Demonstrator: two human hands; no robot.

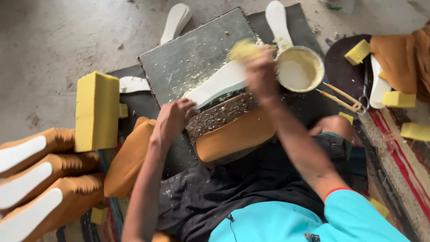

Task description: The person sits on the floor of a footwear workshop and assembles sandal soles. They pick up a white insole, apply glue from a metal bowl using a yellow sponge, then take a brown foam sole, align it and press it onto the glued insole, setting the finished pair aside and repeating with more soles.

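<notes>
We pin the white sole point(219, 85) on the grey slab point(188, 54) with left hand point(172, 118) fingers closed on its heel; right hand point(260, 74) grips the yellow sponge point(244, 49), spreading glue evenly

Yellow sponge point(244, 49), white sole point(219, 83), grey slab point(188, 54), red-striped rug point(403, 152).
</notes>
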